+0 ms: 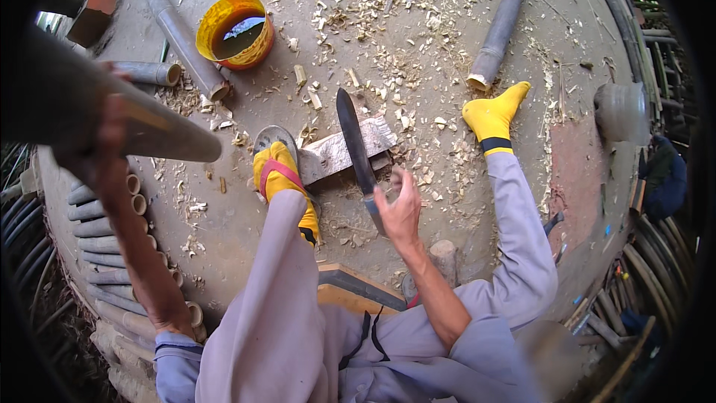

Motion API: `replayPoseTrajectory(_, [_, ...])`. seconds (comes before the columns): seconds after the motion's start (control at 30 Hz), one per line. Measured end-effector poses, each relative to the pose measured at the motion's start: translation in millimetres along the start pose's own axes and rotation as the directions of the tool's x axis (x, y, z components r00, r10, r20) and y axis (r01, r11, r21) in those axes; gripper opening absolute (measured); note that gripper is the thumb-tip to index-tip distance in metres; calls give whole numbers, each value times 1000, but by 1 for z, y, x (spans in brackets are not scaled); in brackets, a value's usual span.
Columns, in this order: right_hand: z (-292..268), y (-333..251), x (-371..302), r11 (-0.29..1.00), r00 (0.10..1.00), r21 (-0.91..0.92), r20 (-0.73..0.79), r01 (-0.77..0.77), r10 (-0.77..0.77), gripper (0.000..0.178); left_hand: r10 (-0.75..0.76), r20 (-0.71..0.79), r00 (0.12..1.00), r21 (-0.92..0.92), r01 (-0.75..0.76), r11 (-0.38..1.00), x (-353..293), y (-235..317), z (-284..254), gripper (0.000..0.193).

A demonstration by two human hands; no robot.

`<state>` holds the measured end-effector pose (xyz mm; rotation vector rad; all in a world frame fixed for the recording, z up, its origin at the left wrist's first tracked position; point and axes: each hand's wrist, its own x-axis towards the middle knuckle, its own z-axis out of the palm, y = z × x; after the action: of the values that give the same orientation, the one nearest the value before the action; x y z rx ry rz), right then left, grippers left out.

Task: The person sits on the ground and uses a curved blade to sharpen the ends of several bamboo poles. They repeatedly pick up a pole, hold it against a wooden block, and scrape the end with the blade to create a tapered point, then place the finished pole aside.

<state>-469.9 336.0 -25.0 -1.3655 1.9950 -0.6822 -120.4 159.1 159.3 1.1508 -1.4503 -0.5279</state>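
Observation:
On the left, my left hand (112,130) is closed around a thick grey bamboo pole (175,130), raised close to the camera and blurred at its near part. My right hand (401,209) is at the handle of a long dark-bladed machete (352,134), thumb against the grip and fingers curled loosely. The blade points away from me, above a pale, hacked wooden block (343,153) on the ground. My left foot, in a yellow sock and a sandal (276,138), rests at the block's left end.
An orange-yellow bucket (237,33) of dark liquid stands beyond, beside a bamboo pole (179,30). Another pole (501,22) lies far right, near my other yellow-socked foot (496,113). Cut bamboo pieces (112,242) line the left. Wood chips cover the ground. A clear container (623,112) stands right.

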Motion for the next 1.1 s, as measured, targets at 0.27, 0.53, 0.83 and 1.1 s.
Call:
replayPoseTrajectory(0.27, [37,26,-34,972,978,128,90,-196,186,59,-201,-158,967,-566,78,821,-12,72,23,61])
replayPoseTrajectory(0.53, [-29,-5,-15,971,978,215,196,-107,65,49,-271,-123,955,-624,138,769,-47,41,48,60])
replayPoseTrajectory(0.83, [-30,-20,14,975,977,222,202,29,-75,37,-268,-87,960,-680,139,719,-48,29,51,62])
replayPoseTrajectory(1.1, [-51,-65,20,891,948,325,-142,316,-284,33,-301,-152,941,-623,145,769,-43,25,53,62])
